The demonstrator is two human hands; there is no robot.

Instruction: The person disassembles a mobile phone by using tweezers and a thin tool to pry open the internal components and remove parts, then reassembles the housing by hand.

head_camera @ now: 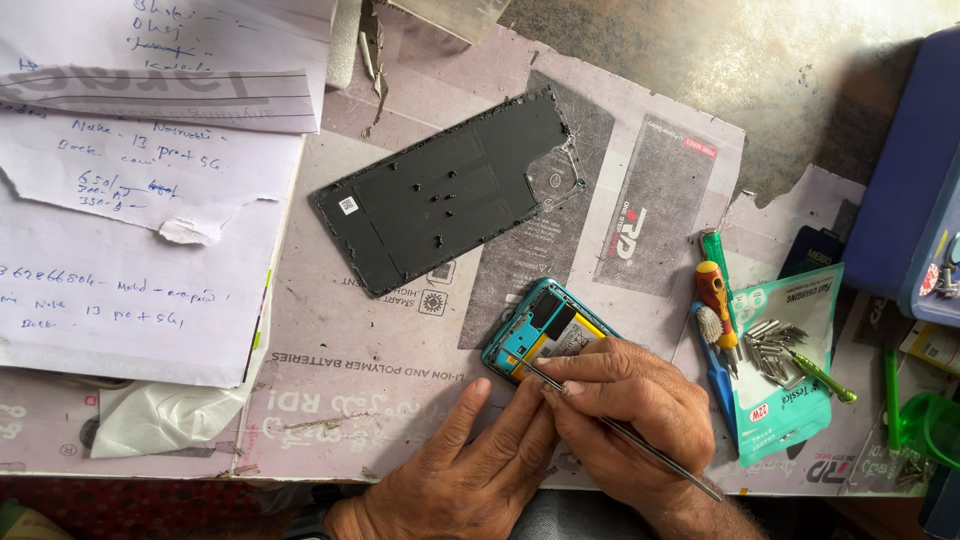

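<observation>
A blue box (905, 190) sits at the right edge of the desk (800, 70); what is in it may be small parts, but that is too small to tell. A green cup (935, 425) stands below it. A teal packet (785, 375) holds a pile of small metal bits (772, 345).

The open phone (545, 335) lies near the front edge of the desk, its insides showing. The right hand (625, 410) pinches thin metal tweezers (620, 430), and the tip touches the phone. The left hand (470, 465) lies flat and loose beside it, fingers touching the phone's lower end, gripping nothing.

The black back cover (440, 195) lies apart, higher up. Papers (140, 200) fill the left side. There is bare room between the cover and the papers.
</observation>
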